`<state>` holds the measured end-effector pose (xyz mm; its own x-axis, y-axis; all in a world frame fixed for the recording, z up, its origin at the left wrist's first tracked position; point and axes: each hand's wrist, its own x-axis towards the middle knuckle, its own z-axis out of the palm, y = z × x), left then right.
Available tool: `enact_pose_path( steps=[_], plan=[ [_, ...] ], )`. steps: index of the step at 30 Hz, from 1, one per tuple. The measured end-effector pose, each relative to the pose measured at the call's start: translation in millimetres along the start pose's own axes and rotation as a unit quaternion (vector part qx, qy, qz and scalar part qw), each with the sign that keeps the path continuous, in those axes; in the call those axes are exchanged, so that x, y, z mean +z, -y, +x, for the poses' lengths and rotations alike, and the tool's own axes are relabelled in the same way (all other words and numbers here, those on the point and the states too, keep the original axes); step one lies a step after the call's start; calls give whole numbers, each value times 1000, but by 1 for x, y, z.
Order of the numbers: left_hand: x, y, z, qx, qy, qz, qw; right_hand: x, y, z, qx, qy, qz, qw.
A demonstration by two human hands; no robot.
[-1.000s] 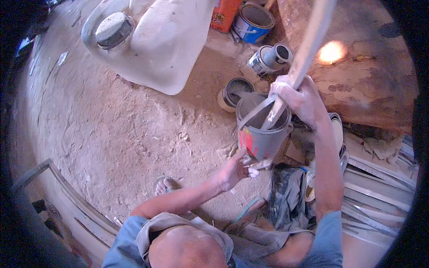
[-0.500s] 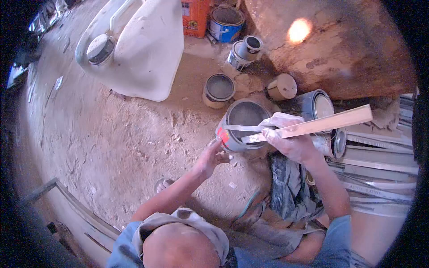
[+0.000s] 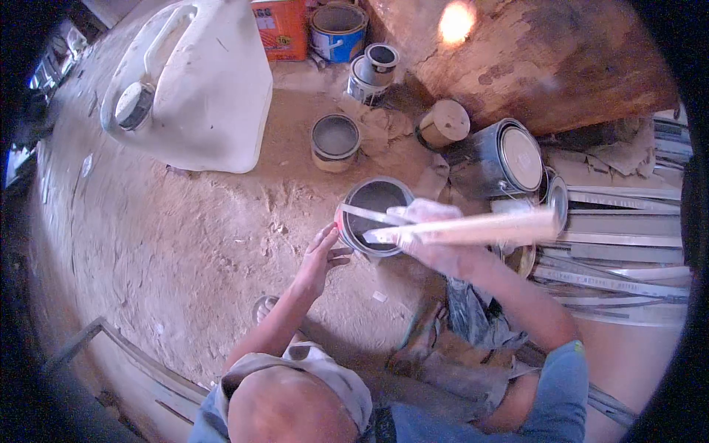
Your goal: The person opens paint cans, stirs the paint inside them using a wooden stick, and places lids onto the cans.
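A grey bucket (image 3: 378,249) with a red patch on its left side stands on the dusty floor, its mouth facing up and its inside dark. My right hand (image 3: 432,230) is closed around a wooden stick (image 3: 495,227), whose left end lies over the bucket's mouth; the stick is blurred. From the rim's left side a thin pale strip (image 3: 373,215) runs to the same hand. My left hand (image 3: 321,255) is open, its fingers apart and their tips at the bucket's left side.
Behind the bucket stand an open can (image 3: 335,140), stacked cans (image 3: 369,74), a blue can (image 3: 339,33) and an orange container (image 3: 281,29). A white jug (image 3: 210,88) lies back left. Metal strips (image 3: 620,236), a lidded can (image 3: 521,156) and a brown slab (image 3: 532,66) are at right.
The stick has swung from pointing up and away to lying nearly level toward the right. The bucket, lifted and tilted earlier, is now upright and lower. The view has shifted, moving the surroundings left.
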<state>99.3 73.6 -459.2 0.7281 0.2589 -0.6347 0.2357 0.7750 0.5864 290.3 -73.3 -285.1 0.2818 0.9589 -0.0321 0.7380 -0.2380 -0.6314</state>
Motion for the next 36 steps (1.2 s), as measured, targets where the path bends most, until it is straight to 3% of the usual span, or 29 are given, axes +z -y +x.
enact_pose_path(
  steps=[1, 2, 4, 7, 10, 14, 18, 21, 23, 26, 29, 31, 32, 34, 35, 36],
  plan=[
    [-1, 1, 0, 18, 2, 0, 1000, -5, -9, 7, -46, -32, -12, 998],
    [-2, 1, 0, 17, 4, 1, 1000, -18, -14, 11, 3, 4, 11, 1000],
    [0, 0, -1, 29, 0, 24, 999, -33, -32, 23, 0, -34, 36, 999],
    [-4, -2, 1, 39, -2, 46, 998, -55, -42, 37, 106, -71, 134, 983],
    [-6, -9, -5, 46, -16, 18, 999, -78, -41, 34, 183, -34, 107, 977],
    [-18, -9, -10, 59, -20, -3, 998, -109, -31, 10, 131, -86, 92, 983],
    [-32, -2, -17, 51, -23, 0, 998, -150, -2, -9, 152, -118, 124, 974],
    [-31, -10, -31, 54, -28, 10, 998, -178, 11, -17, 100, -228, 134, 959],
    [-35, -16, -43, 58, -37, 21, 997, -202, 20, -18, 106, -180, 148, 967],
    [-38, -27, -64, 84, -28, 23, 996, -210, 19, 2, 48, -219, 124, 967],
    [-31, -55, -94, 98, -45, 51, 993, -178, -3, 43, -56, -278, 60, 957],
    [-35, -72, -106, 129, -25, 84, 988, -145, -31, 86, -18, -228, 126, 965],
    [-34, -84, -112, 134, -25, 93, 986, -123, -24, 103, -59, -239, 112, 963],
    [-25, -116, -126, 167, -19, 100, 981, -78, -30, 132, 3, -249, 124, 961],
    [-13, -138, -137, 185, -25, 137, 973, -57, -39, 145, -45, -273, 137, 951],
    [-2, -159, -149, 190, -25, 145, 971, -46, -38, 150, -7, -206, 183, 961]
  ],
)
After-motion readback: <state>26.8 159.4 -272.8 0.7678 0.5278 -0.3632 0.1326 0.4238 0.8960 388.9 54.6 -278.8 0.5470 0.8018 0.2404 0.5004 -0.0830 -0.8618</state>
